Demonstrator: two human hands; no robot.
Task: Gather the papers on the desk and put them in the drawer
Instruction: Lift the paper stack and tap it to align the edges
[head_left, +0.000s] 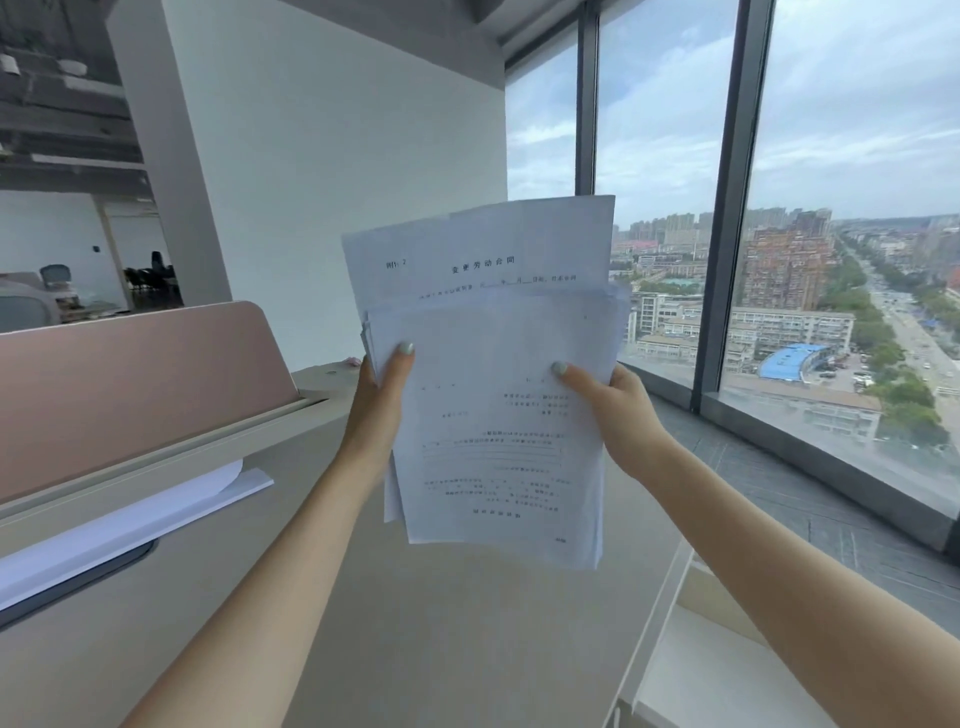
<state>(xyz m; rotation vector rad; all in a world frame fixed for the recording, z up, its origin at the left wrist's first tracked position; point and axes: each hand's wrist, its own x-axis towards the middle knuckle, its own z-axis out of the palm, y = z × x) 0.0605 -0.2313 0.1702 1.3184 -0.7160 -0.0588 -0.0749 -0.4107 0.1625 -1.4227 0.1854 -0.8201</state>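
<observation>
Clearly some paper is not yet gathered: at the far left a few white sheets (119, 525) lie on the counter (441, 649), tucked against the foot of the pink divider panel (130, 384). These look like part of the job, so the sheaf in the air should not go away before they join it.

Moving right, the left hand (376, 400) pinches the left edge of the held papers (498, 395), thumb on the front face and the rest of the grip behind, out of sight. The stack stands upright above the counter, touching nothing else. It is badly squared: one sheet with a printed heading sticks up well above the others, and several lower edges are staggered.

Further right, the right hand (618, 410) clamps the opposite edge in the same way, thumb in front.

To do this step well, I would loosen both grips slightly, lower the stack and tap its bottom edge on the bare counter so the sheets drop level, then tap one side. A firm pinch kept during tapping would stop them sliding. The tall loose sheet is the one most likely to slip or crease.

No drawer can be identified with certainty; a white frame (660, 613) at the lower right edge of the counter may belong to one.
</observation>
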